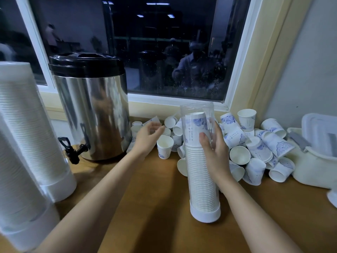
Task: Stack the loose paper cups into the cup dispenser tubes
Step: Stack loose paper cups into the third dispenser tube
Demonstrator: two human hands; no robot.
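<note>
Steadying the dispenser tube (pixel 200 179) on its base on the surface (pixel 155 207), the right hand (pixel 214 150) wraps the clear wall, likely to keep the nearly full stack straight. Left of the tube, the left hand (pixel 148 136) hovers with fingers spread, apparently empty though blurred, beside loose cups (pixel 276 144) heaped behind and right of the tube.

L hand (pixel 148 136) open, reaching fwd; R hand (pixel 216 152) grips tube (pixel 201 189).
</note>
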